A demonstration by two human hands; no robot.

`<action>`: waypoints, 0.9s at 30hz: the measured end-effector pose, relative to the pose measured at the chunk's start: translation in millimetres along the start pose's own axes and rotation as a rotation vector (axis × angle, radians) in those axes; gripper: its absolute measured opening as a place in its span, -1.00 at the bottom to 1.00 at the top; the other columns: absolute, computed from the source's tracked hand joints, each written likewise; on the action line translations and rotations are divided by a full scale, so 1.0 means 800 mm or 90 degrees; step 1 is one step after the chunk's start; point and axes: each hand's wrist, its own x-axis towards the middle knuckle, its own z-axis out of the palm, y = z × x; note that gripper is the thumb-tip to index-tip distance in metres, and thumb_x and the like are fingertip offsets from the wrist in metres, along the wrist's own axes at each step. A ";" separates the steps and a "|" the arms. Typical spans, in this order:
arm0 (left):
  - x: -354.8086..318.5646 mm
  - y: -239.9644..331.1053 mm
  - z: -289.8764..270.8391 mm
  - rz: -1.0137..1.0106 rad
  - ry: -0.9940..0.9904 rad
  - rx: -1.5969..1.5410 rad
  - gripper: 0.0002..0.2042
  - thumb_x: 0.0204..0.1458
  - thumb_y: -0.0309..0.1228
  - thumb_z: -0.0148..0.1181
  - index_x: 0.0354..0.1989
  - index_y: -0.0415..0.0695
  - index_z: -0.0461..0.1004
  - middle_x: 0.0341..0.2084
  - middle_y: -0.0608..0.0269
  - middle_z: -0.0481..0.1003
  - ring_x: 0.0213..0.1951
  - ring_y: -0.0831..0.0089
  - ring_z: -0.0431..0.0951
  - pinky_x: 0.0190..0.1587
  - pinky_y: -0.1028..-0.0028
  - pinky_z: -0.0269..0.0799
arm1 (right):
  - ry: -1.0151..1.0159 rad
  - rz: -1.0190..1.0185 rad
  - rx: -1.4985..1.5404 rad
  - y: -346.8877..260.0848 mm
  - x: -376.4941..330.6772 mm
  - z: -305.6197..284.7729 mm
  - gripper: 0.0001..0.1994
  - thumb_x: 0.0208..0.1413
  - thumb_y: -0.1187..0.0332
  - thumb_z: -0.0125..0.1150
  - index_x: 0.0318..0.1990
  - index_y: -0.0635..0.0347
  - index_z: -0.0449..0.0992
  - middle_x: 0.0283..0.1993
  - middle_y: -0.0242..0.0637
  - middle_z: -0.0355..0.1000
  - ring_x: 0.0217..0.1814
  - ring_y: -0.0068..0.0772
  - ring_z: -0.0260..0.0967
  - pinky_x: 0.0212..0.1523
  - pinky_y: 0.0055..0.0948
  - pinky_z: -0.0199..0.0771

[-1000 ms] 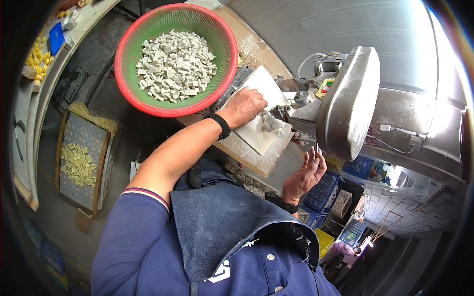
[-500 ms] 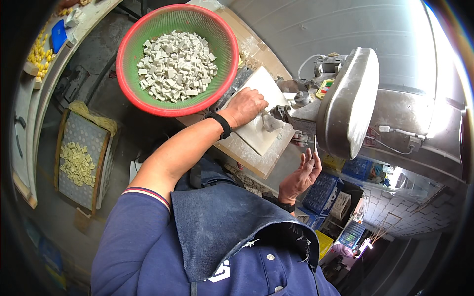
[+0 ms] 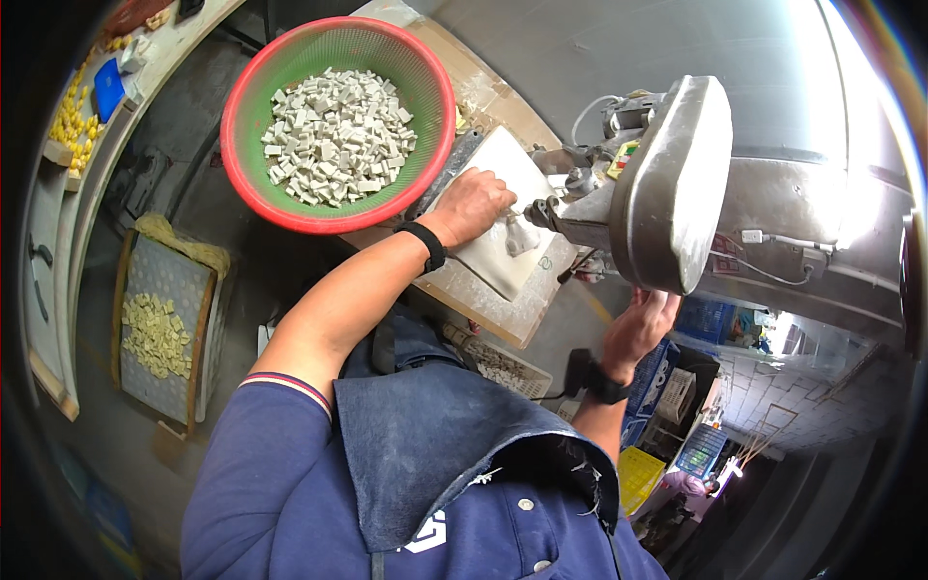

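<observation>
My left hand (image 3: 474,205), with a black band on its wrist, is curled closed over a white pad (image 3: 512,266) on the worktable. What its fingers hold, if anything, is hidden. Beside it, a crumpled whitish piece (image 3: 522,235) lies under the chuck-like front end (image 3: 543,214) of a machine. My right hand (image 3: 638,329) is raised to the lower end of the machine's grey metal cover (image 3: 675,184). That cover partly hides its fingertips, so its grip cannot be made out.
A red-rimmed green basket (image 3: 232,145) of small pale blocks stands at the far left of the worktable (image 3: 464,300). Lower left, a framed tray (image 3: 145,261) carries yellowish pieces. Blue crates (image 3: 701,319) are stacked at right. A curved bench (image 3: 82,222) runs along the left.
My right hand has moved up and to the right, from open beside the machine to its cover's lower end. My left hand stays closed over the pad.
</observation>
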 end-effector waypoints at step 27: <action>-0.041 0.043 -0.151 -0.176 0.128 -0.109 -0.83 0.00 -0.55 0.30 -0.21 -0.22 0.55 -0.37 0.03 0.56 -0.30 0.09 0.57 -0.23 0.29 0.48 | -0.079 0.279 0.192 0.079 -0.011 -0.048 -0.74 0.40 0.28 0.01 0.07 0.27 0.38 -0.14 -0.21 0.55 -0.22 -0.39 0.55 -0.09 -0.40 0.56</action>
